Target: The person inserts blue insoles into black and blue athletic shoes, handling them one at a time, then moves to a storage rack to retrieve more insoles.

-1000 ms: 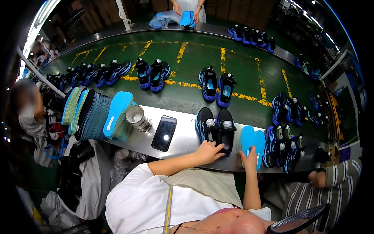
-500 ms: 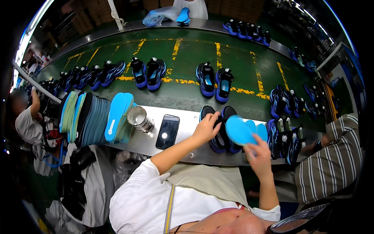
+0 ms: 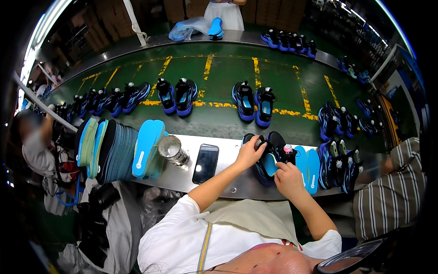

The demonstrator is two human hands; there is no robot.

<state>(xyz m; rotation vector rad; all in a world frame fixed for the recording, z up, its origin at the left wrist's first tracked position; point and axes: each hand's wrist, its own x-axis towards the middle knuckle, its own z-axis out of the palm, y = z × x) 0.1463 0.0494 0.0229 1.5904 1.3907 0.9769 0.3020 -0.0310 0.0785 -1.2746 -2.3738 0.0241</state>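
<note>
My left hand [image 3: 249,154] grips the upper of a black and blue sports shoe [image 3: 260,172] on the metal ledge, its fingers pinched at the opening. A light blue insole [image 3: 270,164] stands tilted partly inside that shoe. My right hand [image 3: 289,180] is closed on the insole's near end. Beside it, farther right, is the matching shoe [image 3: 276,140], partly hidden by my hand. Two more light blue insoles [image 3: 312,170] lie on the ledge just right of my right hand.
A phone [image 3: 205,163], a clear glass jar [image 3: 172,150] and upright stacks of insoles [image 3: 119,148] line the ledge [image 3: 228,182] at left. More shoes [image 3: 335,164] stand at right. Pairs of shoes [image 3: 253,104] sit on the green surface beyond. A person in striped clothing [image 3: 388,196] is close at right.
My right hand has brought the light blue insole left and down into the left shoe's opening. My left hand has stayed on that shoe. The whole view has shifted slightly.
</note>
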